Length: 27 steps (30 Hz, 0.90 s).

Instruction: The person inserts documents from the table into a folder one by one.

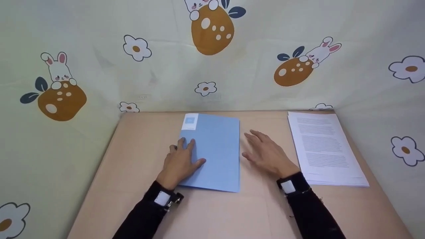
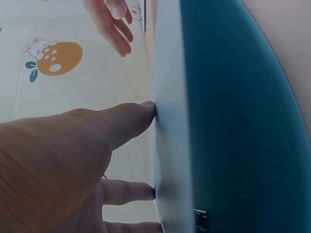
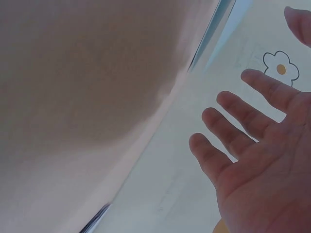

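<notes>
A closed light-blue folder [image 1: 219,149] lies flat on the table, a white label [image 1: 190,121] at its upper left corner. My left hand [image 1: 179,164] rests on its left side, fingers spread and thumb reaching across the cover. In the left wrist view the thumb tip and fingertips press on the cover of the folder [image 2: 170,121], and a small metal piece [image 2: 200,220] shows inside its lower part. My right hand [image 1: 269,156] hovers just right of the folder's right edge, fingers apart and holding nothing. In the right wrist view its palm [image 3: 272,160] faces the camera.
A stack of printed paper [image 1: 322,149] lies at the right of the table [image 1: 132,149], beyond my right hand. A pale curtain [image 1: 159,73] with rabbits, fruit and flowers encloses the back and both sides. Each wrist wears a black strap.
</notes>
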Tool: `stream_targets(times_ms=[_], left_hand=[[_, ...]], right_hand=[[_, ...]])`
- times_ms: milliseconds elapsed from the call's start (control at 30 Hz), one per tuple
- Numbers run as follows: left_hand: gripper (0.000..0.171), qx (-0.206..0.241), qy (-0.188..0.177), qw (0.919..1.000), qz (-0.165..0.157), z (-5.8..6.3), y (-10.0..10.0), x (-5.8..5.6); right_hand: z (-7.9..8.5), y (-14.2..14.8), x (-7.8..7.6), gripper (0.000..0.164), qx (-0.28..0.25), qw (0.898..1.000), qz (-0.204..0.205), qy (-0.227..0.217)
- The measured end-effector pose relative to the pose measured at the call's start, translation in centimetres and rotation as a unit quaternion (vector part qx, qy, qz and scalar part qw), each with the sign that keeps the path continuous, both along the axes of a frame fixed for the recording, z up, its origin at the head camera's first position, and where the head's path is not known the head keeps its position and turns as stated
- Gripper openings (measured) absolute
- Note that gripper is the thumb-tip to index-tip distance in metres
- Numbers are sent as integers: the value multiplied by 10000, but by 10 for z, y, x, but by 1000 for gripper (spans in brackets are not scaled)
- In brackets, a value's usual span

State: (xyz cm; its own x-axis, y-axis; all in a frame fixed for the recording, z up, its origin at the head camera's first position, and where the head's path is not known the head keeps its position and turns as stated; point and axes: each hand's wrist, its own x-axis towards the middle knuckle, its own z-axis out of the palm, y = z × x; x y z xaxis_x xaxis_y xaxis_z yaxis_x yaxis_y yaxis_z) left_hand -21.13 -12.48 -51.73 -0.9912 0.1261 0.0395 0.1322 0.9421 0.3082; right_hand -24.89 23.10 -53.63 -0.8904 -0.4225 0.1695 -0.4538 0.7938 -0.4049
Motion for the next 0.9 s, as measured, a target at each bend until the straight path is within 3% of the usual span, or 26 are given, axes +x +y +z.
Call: stream_targets(times_ms=[433, 900], left_hand=[[87, 150, 52, 9998, -118, -2, 12, 2], [83, 347, 158, 9988, -299, -7, 21, 9]], right_hand=[[11, -13, 8, 72, 66, 9992, 181, -351], [9, -25, 21, 62, 344, 9970, 316, -624]])
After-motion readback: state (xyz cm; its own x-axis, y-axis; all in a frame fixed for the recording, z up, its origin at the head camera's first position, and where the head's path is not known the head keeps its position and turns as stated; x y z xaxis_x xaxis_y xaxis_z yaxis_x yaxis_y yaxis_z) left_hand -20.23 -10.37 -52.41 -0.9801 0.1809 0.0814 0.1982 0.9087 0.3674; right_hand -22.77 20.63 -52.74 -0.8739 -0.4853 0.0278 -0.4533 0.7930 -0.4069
